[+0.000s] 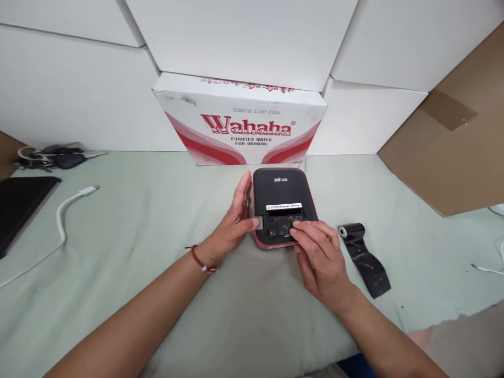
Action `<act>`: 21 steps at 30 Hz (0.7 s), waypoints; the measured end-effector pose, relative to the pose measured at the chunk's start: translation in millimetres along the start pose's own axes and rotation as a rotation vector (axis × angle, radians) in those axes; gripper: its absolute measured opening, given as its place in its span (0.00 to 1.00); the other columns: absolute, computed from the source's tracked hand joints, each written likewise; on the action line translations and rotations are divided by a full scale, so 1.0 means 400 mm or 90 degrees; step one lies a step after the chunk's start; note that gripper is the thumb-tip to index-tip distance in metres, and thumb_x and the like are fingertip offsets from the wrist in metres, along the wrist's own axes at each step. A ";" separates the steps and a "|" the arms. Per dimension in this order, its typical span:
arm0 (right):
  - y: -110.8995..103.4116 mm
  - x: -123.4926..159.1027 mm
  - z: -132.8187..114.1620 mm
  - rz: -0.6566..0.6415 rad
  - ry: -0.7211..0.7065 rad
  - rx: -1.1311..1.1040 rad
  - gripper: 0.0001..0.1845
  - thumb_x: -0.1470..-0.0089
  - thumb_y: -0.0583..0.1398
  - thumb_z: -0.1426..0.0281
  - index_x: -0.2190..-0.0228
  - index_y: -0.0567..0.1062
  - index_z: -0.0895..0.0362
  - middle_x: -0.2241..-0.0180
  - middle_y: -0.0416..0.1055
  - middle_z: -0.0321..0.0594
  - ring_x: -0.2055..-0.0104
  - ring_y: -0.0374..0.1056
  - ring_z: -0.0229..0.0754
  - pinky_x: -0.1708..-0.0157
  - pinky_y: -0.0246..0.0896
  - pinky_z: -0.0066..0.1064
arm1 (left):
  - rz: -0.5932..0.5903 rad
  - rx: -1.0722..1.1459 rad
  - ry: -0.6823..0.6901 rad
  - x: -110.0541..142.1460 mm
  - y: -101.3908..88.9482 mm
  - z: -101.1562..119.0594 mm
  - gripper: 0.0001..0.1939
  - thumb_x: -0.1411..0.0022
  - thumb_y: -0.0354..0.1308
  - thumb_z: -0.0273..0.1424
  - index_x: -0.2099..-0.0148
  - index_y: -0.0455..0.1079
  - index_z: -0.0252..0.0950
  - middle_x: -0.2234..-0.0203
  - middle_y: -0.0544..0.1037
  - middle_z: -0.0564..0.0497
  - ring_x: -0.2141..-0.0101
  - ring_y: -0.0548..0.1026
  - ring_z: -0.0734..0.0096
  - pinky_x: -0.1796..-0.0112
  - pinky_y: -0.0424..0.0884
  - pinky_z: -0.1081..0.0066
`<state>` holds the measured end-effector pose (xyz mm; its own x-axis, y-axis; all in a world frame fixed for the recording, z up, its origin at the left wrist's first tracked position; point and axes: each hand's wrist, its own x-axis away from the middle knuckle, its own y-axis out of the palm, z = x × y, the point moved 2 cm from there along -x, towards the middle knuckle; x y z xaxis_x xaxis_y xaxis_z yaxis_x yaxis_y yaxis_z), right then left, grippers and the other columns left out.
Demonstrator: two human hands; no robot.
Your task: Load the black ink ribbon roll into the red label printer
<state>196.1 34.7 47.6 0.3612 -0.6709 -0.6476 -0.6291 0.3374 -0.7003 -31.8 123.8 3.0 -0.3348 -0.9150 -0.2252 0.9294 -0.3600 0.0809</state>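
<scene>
A black printer with a red rim lies flat on the cloth, with a white warning label above an opening in its top. Black ribbon film shows in that opening. My left hand grips the printer's left side, its thumb on a grey tab and its fingers along the edge. Over the printer's lower right corner, my right hand has its fingertips on the film, with the thumb below the front edge. A used ribbon roll lies partly unrolled to the right of my right hand.
Behind the printer stands a white and red Wahaba carton labelled Wahaha. White boxes form a wall at the back. A brown cardboard panel leans at right. Keys, a black flat object and a white cable lie left.
</scene>
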 end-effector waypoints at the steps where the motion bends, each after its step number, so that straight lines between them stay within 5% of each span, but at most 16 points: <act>1: 0.002 0.001 -0.002 0.004 -0.005 0.006 0.35 0.33 0.59 0.82 0.30 0.68 0.49 0.41 0.80 0.48 0.39 0.74 0.53 0.37 0.71 0.54 | -0.012 0.016 -0.009 0.001 0.001 -0.008 0.55 0.33 0.67 0.49 0.17 0.35 0.63 0.16 0.40 0.60 0.18 0.39 0.52 0.21 0.42 0.47; 8: -0.028 -0.024 -0.007 -0.017 -0.023 0.059 0.22 0.31 0.62 0.72 0.38 0.75 0.51 0.44 0.82 0.48 0.44 0.76 0.55 0.37 0.67 0.57 | -0.035 0.063 0.006 -0.011 0.000 -0.027 0.55 0.33 0.68 0.45 0.17 0.37 0.58 0.16 0.39 0.57 0.18 0.38 0.53 0.20 0.41 0.50; 11: -0.080 -0.109 0.002 -0.104 0.000 -0.005 0.09 0.27 0.59 0.68 0.54 0.81 0.51 0.55 0.85 0.43 0.55 0.79 0.49 0.46 0.70 0.47 | -0.038 0.074 0.004 -0.019 0.004 -0.022 0.55 0.35 0.69 0.45 0.17 0.40 0.53 0.16 0.44 0.51 0.18 0.41 0.49 0.21 0.44 0.49; 14: -0.100 -0.230 0.024 -0.236 0.114 -0.010 0.18 0.24 0.55 0.64 0.63 0.82 0.53 0.63 0.84 0.41 0.63 0.78 0.44 0.59 0.70 0.37 | -0.044 0.091 -0.008 -0.022 0.006 -0.018 0.52 0.35 0.68 0.43 0.18 0.44 0.50 0.18 0.50 0.48 0.19 0.47 0.47 0.21 0.47 0.47; 19: 0.016 -0.383 0.059 -0.569 0.179 0.283 0.19 0.31 0.60 0.70 0.42 0.81 0.54 0.43 0.82 0.48 0.46 0.79 0.55 0.53 0.68 0.39 | -0.036 0.083 -0.012 -0.026 0.002 -0.021 0.50 0.37 0.67 0.36 0.19 0.49 0.50 0.19 0.54 0.47 0.20 0.50 0.46 0.22 0.47 0.45; 21: 0.068 -0.410 0.059 -0.651 0.177 0.339 0.20 0.35 0.63 0.73 0.43 0.82 0.56 0.45 0.83 0.52 0.46 0.79 0.59 0.56 0.68 0.40 | -0.035 0.078 -0.014 -0.029 0.001 -0.022 0.50 0.38 0.67 0.36 0.19 0.50 0.50 0.19 0.53 0.47 0.20 0.49 0.45 0.22 0.46 0.44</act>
<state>135.9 169.8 127.5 0.3262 -0.8871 0.3266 0.2546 -0.2503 -0.9341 -26.3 135.9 -3.1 -0.3900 -0.8962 -0.2115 0.8839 -0.4287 0.1868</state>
